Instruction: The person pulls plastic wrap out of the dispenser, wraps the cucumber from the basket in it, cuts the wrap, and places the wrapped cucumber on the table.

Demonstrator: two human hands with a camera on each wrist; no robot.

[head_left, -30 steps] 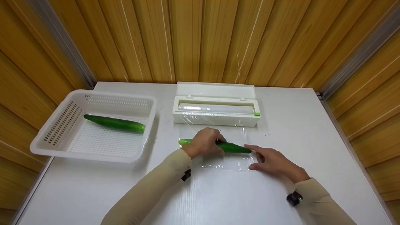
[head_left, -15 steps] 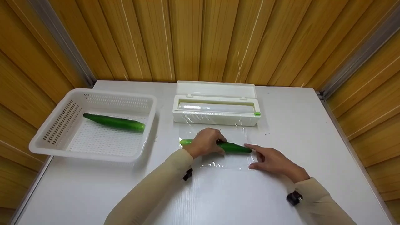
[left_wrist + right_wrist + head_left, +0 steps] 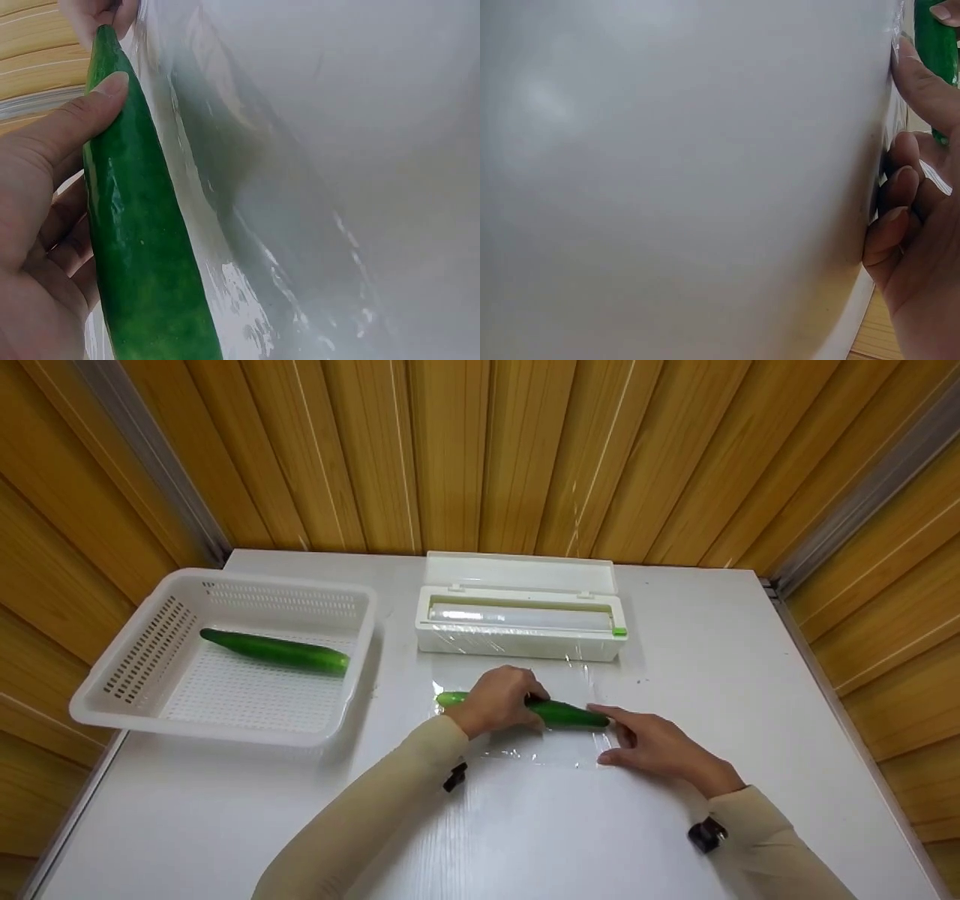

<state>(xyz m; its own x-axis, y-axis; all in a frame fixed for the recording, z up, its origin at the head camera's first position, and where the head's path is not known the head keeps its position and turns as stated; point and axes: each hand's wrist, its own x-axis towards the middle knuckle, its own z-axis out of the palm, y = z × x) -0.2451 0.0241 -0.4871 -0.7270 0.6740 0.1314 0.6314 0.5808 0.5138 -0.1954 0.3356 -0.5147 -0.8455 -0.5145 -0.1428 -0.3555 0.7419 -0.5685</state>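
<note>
A green cucumber (image 3: pixel 568 713) lies crosswise on a sheet of clear plastic wrap (image 3: pixel 551 750) on the white table. My left hand (image 3: pixel 498 701) grips its middle from above, covering part of it. In the left wrist view the thumb (image 3: pixel 97 105) lies along the cucumber (image 3: pixel 150 247) while the other fingers pass behind it. At the cucumber's narrow right end is my right hand (image 3: pixel 656 746), its index finger by the tip. The right thumb (image 3: pixel 926 86) presses near the wrap's edge, apart from the index finger; the other fingertips rest against the table.
Behind the hands stands a white wrap dispenser (image 3: pixel 517 645), lid raised, a film roll (image 3: pixel 517 616) inside and a green slider (image 3: pixel 619 631) at its right. Wrap runs from it toward me. A white basket (image 3: pixel 225 731) at left holds another cucumber (image 3: pixel 274 651). Wood-patterned walls enclose the table.
My left hand and the cucumber have shifted slightly to the right. The right hand stays nearly in place at the wrap's edge.
</note>
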